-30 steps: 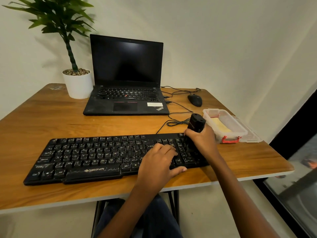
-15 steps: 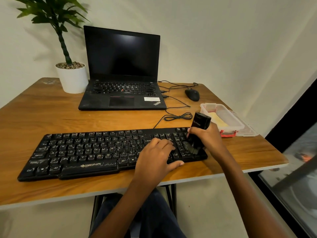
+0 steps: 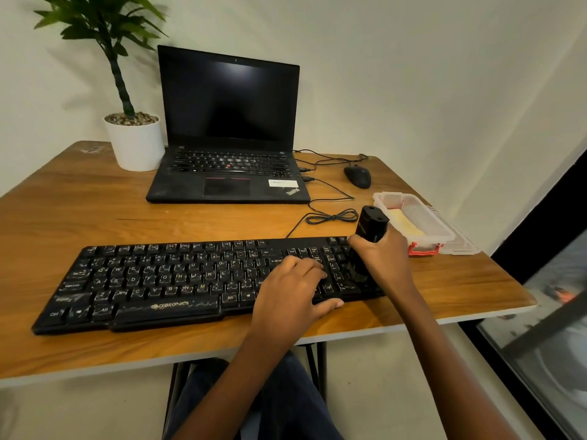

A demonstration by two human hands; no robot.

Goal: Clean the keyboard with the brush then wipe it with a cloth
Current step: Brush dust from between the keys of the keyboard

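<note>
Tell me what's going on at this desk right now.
A person at the brown wooden table is brushing the black full-size keyboard. Their right hand grips the black cylindrical brush upright, its lower end down on the number pad at the keyboard's right end. Their left hand rests on the keys just beside it. What looks like a yellow cloth lies in the clear plastic box with red clasps off to the right, so wiping has not started.

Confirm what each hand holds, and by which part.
The right hand grips the black brush around its lower body, top end exposed. The left hand holds nothing; it rests on the keyboard.
</note>
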